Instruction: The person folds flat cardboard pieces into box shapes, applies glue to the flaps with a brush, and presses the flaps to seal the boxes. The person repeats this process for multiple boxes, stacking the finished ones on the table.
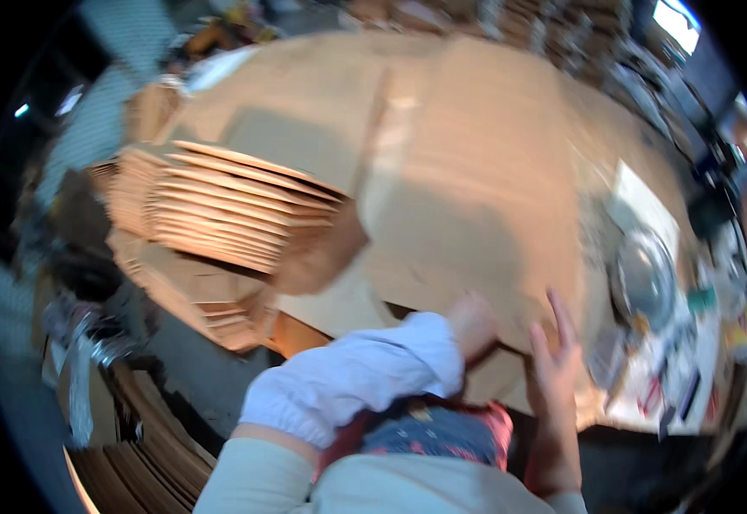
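Your left hand (pixel 473 324), sleeve in white, is tucked at the near edge of the big cardboard sheet (pixel 467 214); the fingers are blurred and partly hidden under the edge, so I can't tell if they're clenched on it or just pushing; your right hand (pixel 553 360) is flat and spread, fingers loose, pressing on the same near edge beside it, gripping nothing; looks to me like you've got both hands low on that edge because the sheet is wide and floppy and needs steadying from the near side; the sheet itself lies across the table (pixel 647 214), covering most of it; a stack of flat cardboard (pixel 219 210) sits to its left, edges fanned out, probably so single pieces come off easy; more flat cardboard (pixel 142 463) stands on edge down by the floor at lower left; no open box or bin I can make out, just a round metal thing (pixel 643 274) and small clutter on the table's right end, too blurry to name.
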`<action>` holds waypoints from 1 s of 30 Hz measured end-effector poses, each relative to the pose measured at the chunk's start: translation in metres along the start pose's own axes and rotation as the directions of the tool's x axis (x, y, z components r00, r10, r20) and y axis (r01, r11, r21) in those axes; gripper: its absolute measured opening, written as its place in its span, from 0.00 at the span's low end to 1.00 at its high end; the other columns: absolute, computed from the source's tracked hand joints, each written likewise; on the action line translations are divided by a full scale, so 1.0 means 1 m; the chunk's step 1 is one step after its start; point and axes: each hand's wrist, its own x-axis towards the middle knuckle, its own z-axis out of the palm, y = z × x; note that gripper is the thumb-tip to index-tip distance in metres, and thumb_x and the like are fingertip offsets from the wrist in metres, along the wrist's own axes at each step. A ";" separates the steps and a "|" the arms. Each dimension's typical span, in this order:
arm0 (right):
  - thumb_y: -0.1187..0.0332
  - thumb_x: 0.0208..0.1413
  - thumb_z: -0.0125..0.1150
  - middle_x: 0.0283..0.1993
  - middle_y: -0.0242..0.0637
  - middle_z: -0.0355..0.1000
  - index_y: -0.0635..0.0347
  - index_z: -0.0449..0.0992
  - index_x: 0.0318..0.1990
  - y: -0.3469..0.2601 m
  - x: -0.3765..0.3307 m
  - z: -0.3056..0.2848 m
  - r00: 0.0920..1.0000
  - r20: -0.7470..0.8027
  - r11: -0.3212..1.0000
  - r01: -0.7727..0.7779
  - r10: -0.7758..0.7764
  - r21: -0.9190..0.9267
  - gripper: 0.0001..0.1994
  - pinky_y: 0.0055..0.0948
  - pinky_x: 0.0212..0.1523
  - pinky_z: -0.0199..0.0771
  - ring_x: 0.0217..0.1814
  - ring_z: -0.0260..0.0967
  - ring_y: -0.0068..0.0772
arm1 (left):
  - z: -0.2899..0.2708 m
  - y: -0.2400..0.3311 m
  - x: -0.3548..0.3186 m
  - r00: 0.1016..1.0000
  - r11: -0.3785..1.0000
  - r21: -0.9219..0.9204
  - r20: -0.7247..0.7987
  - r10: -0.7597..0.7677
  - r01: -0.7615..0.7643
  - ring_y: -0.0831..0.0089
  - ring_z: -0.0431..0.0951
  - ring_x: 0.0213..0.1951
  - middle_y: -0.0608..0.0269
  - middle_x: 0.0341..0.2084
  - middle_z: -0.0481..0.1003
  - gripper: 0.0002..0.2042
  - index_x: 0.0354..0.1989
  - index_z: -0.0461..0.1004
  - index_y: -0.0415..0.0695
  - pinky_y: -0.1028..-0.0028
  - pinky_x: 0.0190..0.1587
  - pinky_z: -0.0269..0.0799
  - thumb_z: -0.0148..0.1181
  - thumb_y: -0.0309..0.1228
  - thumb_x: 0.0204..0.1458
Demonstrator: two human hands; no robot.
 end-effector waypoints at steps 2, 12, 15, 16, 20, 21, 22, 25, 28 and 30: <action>0.78 0.47 0.62 0.55 0.51 0.70 0.68 0.72 0.53 -0.009 0.005 0.006 0.994 0.065 0.992 0.097 -0.092 -0.083 0.22 0.45 0.68 0.53 0.61 0.66 0.49 | -0.088 -0.033 0.000 0.981 0.997 0.045 0.184 0.060 -0.069 0.60 0.79 0.33 0.60 0.28 0.79 0.08 0.28 0.82 0.50 0.60 0.34 0.74 0.55 0.35 0.45; 0.72 0.47 0.64 0.43 0.44 0.76 0.64 0.77 0.40 -0.008 0.003 0.030 0.901 0.369 0.957 0.278 -0.228 -0.087 0.12 0.52 0.65 0.57 0.49 0.73 0.45 | -0.223 -0.331 -0.136 0.932 0.883 0.421 -0.360 -0.047 0.207 0.57 0.76 0.39 0.54 0.34 0.76 0.11 0.34 0.75 0.44 0.63 0.44 0.72 0.53 0.24 0.40; 0.72 0.47 0.63 0.41 0.43 0.77 0.64 0.77 0.39 -0.006 0.000 0.037 0.894 0.374 0.947 0.304 -0.247 -0.102 0.10 0.49 0.63 0.59 0.46 0.74 0.45 | -0.218 -0.347 -0.162 0.852 0.791 0.392 0.034 -0.523 0.470 0.55 0.78 0.39 0.57 0.38 0.78 0.20 0.41 0.78 0.55 0.63 0.46 0.73 0.50 0.20 0.41; 0.71 0.48 0.63 0.41 0.43 0.77 0.64 0.77 0.39 -0.005 -0.001 0.038 0.889 0.377 0.939 0.322 -0.258 -0.116 0.10 0.47 0.63 0.61 0.46 0.74 0.45 | -0.209 -0.351 -0.165 0.837 0.800 0.424 0.155 -0.525 0.424 0.54 0.78 0.40 0.56 0.39 0.79 0.24 0.47 0.77 0.56 0.63 0.46 0.73 0.50 0.20 0.41; 0.71 0.48 0.64 0.39 0.44 0.77 0.63 0.77 0.39 -0.009 0.004 0.042 0.878 0.421 0.957 0.281 -0.226 -0.072 0.11 0.43 0.57 0.67 0.45 0.74 0.45 | -0.203 -0.332 -0.172 0.814 0.831 0.191 0.175 -0.553 0.523 0.57 0.79 0.39 0.52 0.37 0.78 0.12 0.40 0.78 0.47 0.63 0.42 0.75 0.51 0.24 0.50; 0.70 0.48 0.64 0.40 0.44 0.76 0.63 0.77 0.40 -0.010 0.004 0.042 0.867 0.432 0.951 0.304 -0.249 -0.061 0.11 0.42 0.55 0.68 0.44 0.73 0.46 | -0.214 -0.317 -0.172 0.804 0.821 0.131 0.168 -0.571 0.556 0.57 0.79 0.38 0.51 0.35 0.78 0.11 0.38 0.78 0.44 0.62 0.41 0.75 0.51 0.24 0.49; 0.70 0.48 0.64 0.41 0.45 0.76 0.63 0.77 0.40 -0.012 0.004 0.038 0.858 0.445 0.945 0.319 -0.258 -0.067 0.12 0.42 0.53 0.69 0.44 0.73 0.47 | -0.216 -0.299 -0.168 0.826 0.834 0.152 0.130 -0.549 0.530 0.57 0.79 0.37 0.52 0.33 0.77 0.09 0.36 0.78 0.44 0.62 0.39 0.75 0.51 0.23 0.49; 0.68 0.47 0.65 0.46 0.49 0.71 0.64 0.75 0.44 -0.015 0.016 0.011 0.903 0.417 0.940 0.226 -0.103 -0.257 0.16 0.42 0.52 0.70 0.49 0.70 0.52 | -0.190 -0.224 -0.136 0.910 0.904 0.137 0.024 -0.413 0.406 0.58 0.77 0.32 0.54 0.28 0.75 0.05 0.30 0.75 0.43 0.62 0.35 0.74 0.53 0.23 0.46; 0.68 0.46 0.66 0.46 0.49 0.69 0.63 0.73 0.47 0.034 0.037 -0.015 0.982 0.160 0.713 0.185 -0.103 -0.676 0.19 0.41 0.51 0.71 0.52 0.67 0.52 | -0.152 -0.143 -0.098 0.964 0.959 0.119 -0.100 -0.245 0.256 0.59 0.76 0.28 0.56 0.22 0.72 0.02 0.24 0.73 0.42 0.61 0.30 0.74 0.55 0.22 0.44; 0.68 0.46 0.66 0.46 0.49 0.69 0.63 0.72 0.48 0.066 0.051 0.007 0.966 0.192 0.718 0.257 -0.173 -0.646 0.20 0.41 0.52 0.70 0.53 0.67 0.51 | -0.099 -0.110 -0.090 0.967 0.964 -0.082 -0.018 -0.254 0.252 0.57 0.74 0.38 0.54 0.30 0.71 0.10 0.35 0.69 0.41 0.61 0.36 0.71 0.53 0.20 0.41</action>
